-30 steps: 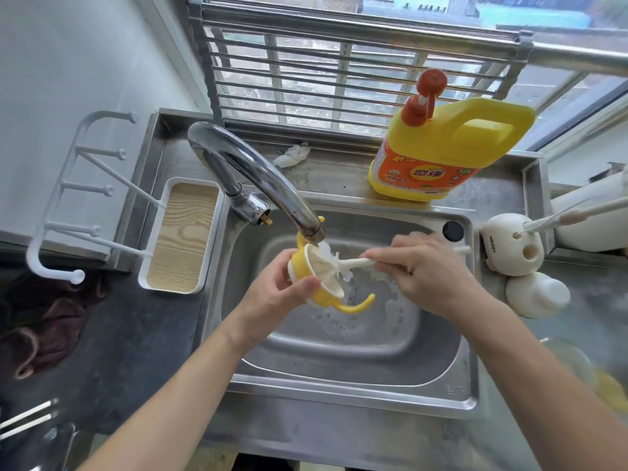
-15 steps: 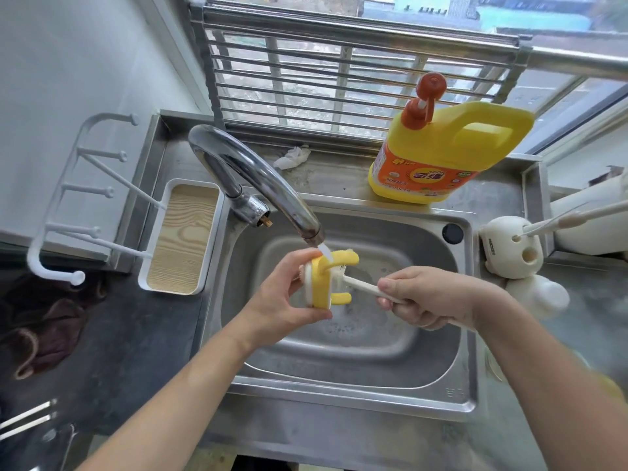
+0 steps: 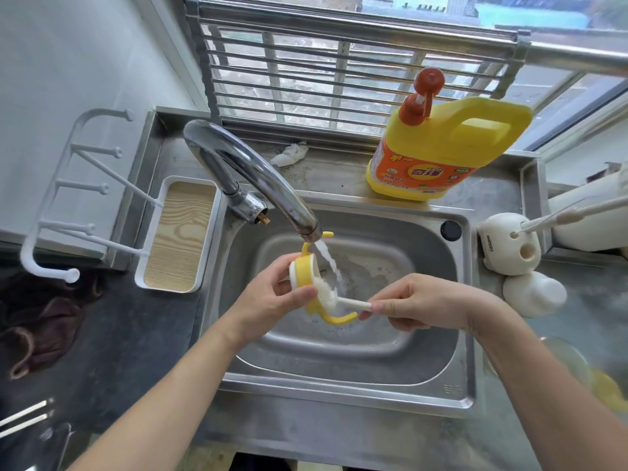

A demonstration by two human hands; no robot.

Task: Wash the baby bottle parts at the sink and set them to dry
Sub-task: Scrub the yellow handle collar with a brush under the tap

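Overhanging left fingers [image 3: 296, 294] clamped on yellow ring [image 3: 302, 270] and right fingers [image 3: 382, 305] clamped on brush [image 3: 351, 303]: faucet [image 3: 258, 178]; detergent jug [image 3: 452, 147] behind

A pale grey wall [image 3: 85, 45] rises on the left. Behind the steel sink [image 3: 339, 390], a window [image 3: 560, 86] spans the far side, fronted by a grille [image 3: 306, 62] of horizontal metal bars. Daylight comes through and glints on the steel. Blue-green roofs [image 3: 509, 8] show outside. The counter [image 3: 112, 334] left of the sink is dark and mottled, and a steel ledge [image 3: 339, 178] runs beneath the grille.
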